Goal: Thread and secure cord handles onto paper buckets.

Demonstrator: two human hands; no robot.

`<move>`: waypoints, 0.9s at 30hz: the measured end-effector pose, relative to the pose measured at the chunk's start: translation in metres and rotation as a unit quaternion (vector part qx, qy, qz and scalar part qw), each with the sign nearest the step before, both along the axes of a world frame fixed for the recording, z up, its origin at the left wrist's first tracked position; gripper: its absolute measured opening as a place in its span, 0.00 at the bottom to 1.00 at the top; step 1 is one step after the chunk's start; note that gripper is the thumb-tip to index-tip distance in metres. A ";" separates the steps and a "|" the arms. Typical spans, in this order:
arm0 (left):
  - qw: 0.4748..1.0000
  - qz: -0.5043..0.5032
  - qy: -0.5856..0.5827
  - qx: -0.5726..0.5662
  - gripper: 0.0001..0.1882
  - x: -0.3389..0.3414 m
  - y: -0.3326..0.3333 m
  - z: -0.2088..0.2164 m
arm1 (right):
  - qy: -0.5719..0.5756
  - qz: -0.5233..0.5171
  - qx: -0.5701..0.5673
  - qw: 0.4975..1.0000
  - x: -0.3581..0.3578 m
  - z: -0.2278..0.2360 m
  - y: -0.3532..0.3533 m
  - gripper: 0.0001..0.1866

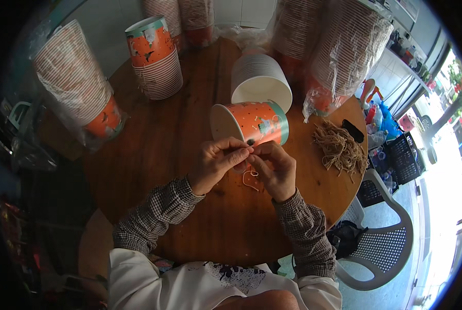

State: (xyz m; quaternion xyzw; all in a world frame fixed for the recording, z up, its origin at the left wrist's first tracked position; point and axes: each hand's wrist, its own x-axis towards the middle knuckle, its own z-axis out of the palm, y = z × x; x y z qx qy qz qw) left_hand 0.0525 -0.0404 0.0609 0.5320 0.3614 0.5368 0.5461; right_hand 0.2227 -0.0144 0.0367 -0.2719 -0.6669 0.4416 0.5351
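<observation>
An orange paper bucket (249,123) with a green band lies on its side on the round wooden table. Against its near side, my left hand (219,163) and my right hand (276,169) meet, thumbs and forefingers pinched tip to tip. A thin pale string (250,180) hangs from between the fingers and curls on the wood below. The exact spot where each hand grips the string is hidden by the fingertips. Just above them, a small dark mark shows on the bucket's wall; I cannot tell if it is a hole or print.
White nested buckets (259,82) lie behind the orange one. Bucket stacks (158,72) stand farther back, some plastic-wrapped (344,46). A heap of tan strings (339,147) lies at right beside a dark oblong object (352,131). A grey plastic chair (383,237) stands at the table's right edge.
</observation>
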 end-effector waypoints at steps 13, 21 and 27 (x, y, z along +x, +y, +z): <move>0.977 0.034 0.137 0.162 0.07 -0.003 0.004 -0.003 | 0.014 -0.057 0.035 0.998 0.000 0.006 -0.003 0.04; 0.990 0.061 0.058 0.116 0.04 -0.002 0.003 -0.007 | -0.029 -0.078 0.099 0.992 -0.003 0.006 -0.006 0.05; 0.933 0.098 0.221 0.267 0.04 -0.004 0.004 -0.003 | -0.032 -0.086 0.115 0.989 -0.002 0.006 -0.005 0.05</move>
